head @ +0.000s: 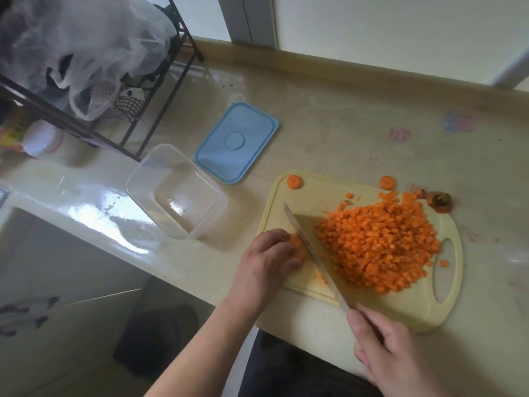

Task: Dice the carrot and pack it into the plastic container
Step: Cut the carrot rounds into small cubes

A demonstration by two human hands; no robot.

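Farthest left on the glossy beige tabletop (357, 133) stands the clear rectangular plastic container (177, 191), open and with nothing in it. It looks light and thin-walled, so it would likely skid if bumped; holding it by a long side wall should steady it for filling. Just beyond it lies its flat blue plastic lid (237, 142), apart from the container.

Next comes the pale yellow plastic cutting board (406, 308). At its near left corner the left hand (264, 263) has its fingers curled down over the last short orange carrot stub (297, 245), pinning it to the board. The stub is stiff and probably damp; being so small, it leaves little room to hold, so fingertips tucked back from the edge seem wise. The long steel knife blade (310, 253) rests just beside the stub, its tip pointing away.

Right of the blade sits the heap of small orange carrot dice (378, 245), filling the middle of the board. These are firm, light and loose, prone to scatter; scooping or sliding them would serve better than pinching. Two round carrot slices (294, 181) lie at the far edge, and a brown carrot top (440, 202) at the far right corner.

The right hand (389, 351), nearest, has its fingers wrapped around the knife handle.
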